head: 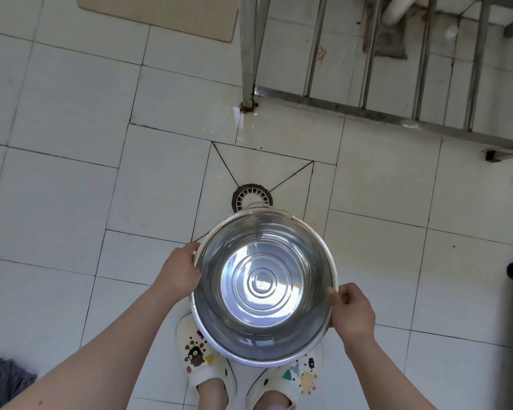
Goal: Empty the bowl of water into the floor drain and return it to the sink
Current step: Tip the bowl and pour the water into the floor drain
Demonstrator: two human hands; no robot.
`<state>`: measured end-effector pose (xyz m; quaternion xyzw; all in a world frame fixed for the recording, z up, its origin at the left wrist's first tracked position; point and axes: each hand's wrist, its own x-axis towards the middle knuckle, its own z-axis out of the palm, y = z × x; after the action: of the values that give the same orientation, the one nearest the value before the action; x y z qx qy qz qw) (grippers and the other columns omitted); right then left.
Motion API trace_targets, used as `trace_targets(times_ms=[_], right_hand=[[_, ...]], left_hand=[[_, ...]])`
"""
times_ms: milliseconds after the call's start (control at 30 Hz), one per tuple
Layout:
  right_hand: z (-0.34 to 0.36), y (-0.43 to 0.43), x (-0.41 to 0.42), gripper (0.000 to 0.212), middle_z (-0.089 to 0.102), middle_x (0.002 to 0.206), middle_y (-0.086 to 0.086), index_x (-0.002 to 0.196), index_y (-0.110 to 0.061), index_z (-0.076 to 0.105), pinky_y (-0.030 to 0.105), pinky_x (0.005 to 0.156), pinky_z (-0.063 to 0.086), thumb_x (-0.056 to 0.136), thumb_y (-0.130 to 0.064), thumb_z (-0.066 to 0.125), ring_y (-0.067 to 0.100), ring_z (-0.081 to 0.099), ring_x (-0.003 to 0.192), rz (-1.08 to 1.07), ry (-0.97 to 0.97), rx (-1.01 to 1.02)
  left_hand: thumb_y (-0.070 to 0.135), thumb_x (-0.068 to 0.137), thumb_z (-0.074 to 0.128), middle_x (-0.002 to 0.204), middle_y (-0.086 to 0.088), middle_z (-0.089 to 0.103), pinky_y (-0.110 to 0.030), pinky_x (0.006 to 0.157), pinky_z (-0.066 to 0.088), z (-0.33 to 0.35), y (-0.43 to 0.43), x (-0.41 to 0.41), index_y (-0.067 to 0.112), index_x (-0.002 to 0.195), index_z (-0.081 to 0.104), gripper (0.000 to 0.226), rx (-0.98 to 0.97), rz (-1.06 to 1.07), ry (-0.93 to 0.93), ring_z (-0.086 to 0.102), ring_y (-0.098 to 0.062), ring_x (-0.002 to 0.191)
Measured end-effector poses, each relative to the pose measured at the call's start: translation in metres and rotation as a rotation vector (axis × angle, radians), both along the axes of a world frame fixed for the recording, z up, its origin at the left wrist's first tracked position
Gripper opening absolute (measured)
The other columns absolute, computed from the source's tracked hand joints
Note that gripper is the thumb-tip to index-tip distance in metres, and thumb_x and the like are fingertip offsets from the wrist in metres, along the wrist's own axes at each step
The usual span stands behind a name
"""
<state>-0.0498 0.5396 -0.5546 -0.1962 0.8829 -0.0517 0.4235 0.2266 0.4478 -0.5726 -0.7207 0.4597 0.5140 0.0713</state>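
A large shiny steel bowl [262, 287] is held over the tiled floor, tipped away from me. My left hand [180, 272] grips its left rim and my right hand [351, 313] grips its right rim. Water lies against the far wall of the bowl and a thin stream runs over the far lip. Just beyond that lip is the round floor drain [249, 196] with a white slotted cover, its near part hidden by the bowl. The sink is out of view.
A steel frame with bars [367, 110] stands on the floor at the upper right, with a white pipe behind. A beige mat [160, 13] lies at the top left. A grey mop head [3, 383] sits bottom left. My feet in white clogs [202, 362] are under the bowl.
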Motion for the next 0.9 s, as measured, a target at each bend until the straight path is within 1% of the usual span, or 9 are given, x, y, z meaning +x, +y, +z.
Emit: trace_targets(times_ms=[67,167,300,367,500,667,733,800,900], right_hand=[[0.0004,-0.0006,-0.0002,0.027,0.056,0.068,0.008,0.077,-0.002,0.051,0.05,0.08,0.056,0.093,-0.024,0.057,0.044,0.065,0.081,-0.002,0.0,0.0],[0.0011,-0.0012,-0.0009,0.028,0.055,0.067,0.008,0.08,0.001,0.052,0.051,0.08,0.056,0.093,-0.023,0.057,0.045,0.064,0.082,-0.006,-0.004,0.0],[0.0022,-0.0022,-0.0011,0.029,0.056,0.069,0.01,0.082,0.003,0.053,0.051,0.08,0.056,0.093,-0.023,0.057,0.045,0.064,0.082,-0.002,-0.006,-0.001],[0.0023,-0.0028,-0.0007,0.029,0.056,0.069,0.01,0.083,0.003,0.053,0.05,0.08,0.056,0.093,-0.024,0.057,0.045,0.065,0.082,-0.002,-0.003,0.001],[0.0043,-0.0034,-0.0002,0.028,0.056,0.069,0.009,0.08,0.001,0.053,0.051,0.08,0.056,0.093,-0.023,0.057,0.044,0.065,0.082,0.004,0.002,0.005],[0.0082,-0.0047,0.0012,0.028,0.054,0.067,0.007,0.082,0.003,0.053,0.051,0.08,0.056,0.093,-0.023,0.057,0.044,0.063,0.08,0.01,0.009,0.006],[0.0082,-0.004,0.0013,0.028,0.053,0.067,0.007,0.083,0.003,0.053,0.052,0.081,0.056,0.093,-0.022,0.057,0.038,0.059,0.072,0.01,0.012,0.007],[0.0077,-0.0031,0.0014,0.028,0.053,0.067,0.007,0.083,0.003,0.053,0.053,0.081,0.056,0.093,-0.023,0.057,0.031,0.055,0.068,0.01,0.015,0.01],[0.0079,-0.0032,0.0025,0.028,0.058,0.072,0.016,0.084,0.003,0.054,0.052,0.081,0.056,0.094,-0.023,0.057,0.036,0.06,0.071,0.0,0.012,0.012]], left_hand=[[0.004,0.086,0.052,0.087,-0.005,0.064,-0.026,0.063,0.044,0.0001,-0.0001,-0.0005,0.013,0.122,0.057,0.037,0.002,0.0,0.002,0.06,-0.023,0.076],[0.002,0.086,0.051,0.087,-0.004,0.063,-0.025,0.06,0.044,0.0004,-0.0003,-0.0008,0.012,0.121,0.058,0.037,0.002,-0.002,-0.001,0.059,-0.022,0.074],[0.0,0.085,0.051,0.09,-0.011,0.068,-0.031,0.069,0.05,0.001,-0.0007,-0.0009,0.012,0.118,0.059,0.037,0.002,0.009,0.012,0.063,-0.028,0.078],[-0.001,0.084,0.051,0.091,-0.012,0.069,-0.033,0.071,0.052,0.0009,0.0,-0.0004,0.011,0.118,0.059,0.037,-0.001,0.012,0.017,0.064,-0.029,0.081],[0.001,0.086,0.052,0.087,-0.01,0.067,-0.028,0.064,0.048,-0.0002,0.001,-0.0001,0.012,0.118,0.059,0.035,-0.005,0.013,0.015,0.062,-0.025,0.075],[0.001,0.085,0.052,0.087,-0.011,0.067,-0.029,0.065,0.048,-0.0007,0.0017,0.0014,0.011,0.117,0.06,0.034,-0.006,0.013,0.015,0.061,-0.025,0.074],[0.001,0.085,0.052,0.086,-0.011,0.067,-0.029,0.065,0.048,-0.0009,0.0022,0.002,0.011,0.116,0.06,0.034,-0.008,0.011,0.016,0.061,-0.026,0.074],[0.002,0.085,0.052,0.084,-0.009,0.066,-0.026,0.061,0.046,-0.0013,0.0029,0.0028,0.011,0.117,0.06,0.034,-0.012,0.007,0.016,0.06,-0.024,0.073],[0.001,0.085,0.051,0.083,-0.007,0.066,-0.023,0.057,0.044,-0.0021,0.0038,0.0035,0.012,0.118,0.059,0.035,-0.013,-0.007,0.006,0.059,-0.022,0.072]])
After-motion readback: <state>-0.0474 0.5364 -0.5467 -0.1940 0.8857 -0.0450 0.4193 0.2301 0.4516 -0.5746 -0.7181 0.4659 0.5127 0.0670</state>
